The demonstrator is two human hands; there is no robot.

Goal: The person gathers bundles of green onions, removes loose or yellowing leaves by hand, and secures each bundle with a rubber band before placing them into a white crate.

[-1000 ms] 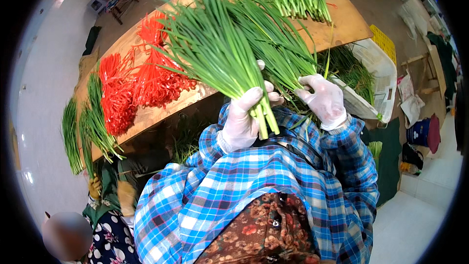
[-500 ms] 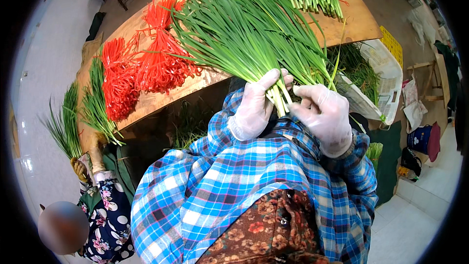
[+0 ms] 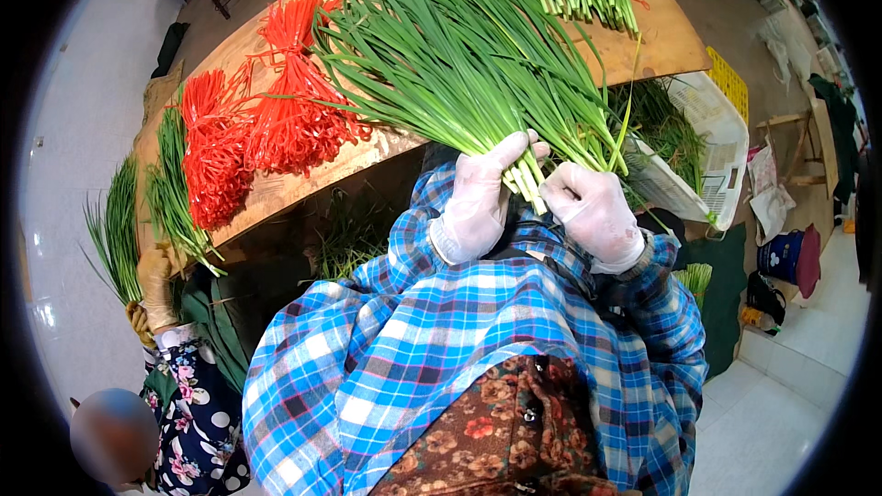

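Chive bunch (image 3: 450, 87) looks light, limp-leaved, bruisable; best held by its firmer stems (image 3: 525, 182), where the left grip (image 3: 478, 199) clasps it; right grip (image 3: 595, 213) curled alongside, contents unclear.

Against a second ago, I see the left hand (image 3: 478, 197) has leaned its green bunch (image 3: 441, 73) further left, bringing the pale stem ends up in my view. The right hand (image 3: 594, 213), then at the stems of the neighbouring greens (image 3: 577, 101), has come in beside those held stem ends, its fingers more tightly curled than half a second ago; whether it touches them I cannot tell. The leaves now cover less of the red strips (image 3: 292, 83). At lower left, a co-worker's gloved hands (image 3: 154, 285) have risen to a second bunch (image 3: 119, 230) by the table (image 3: 669, 32), one at its stem ends.
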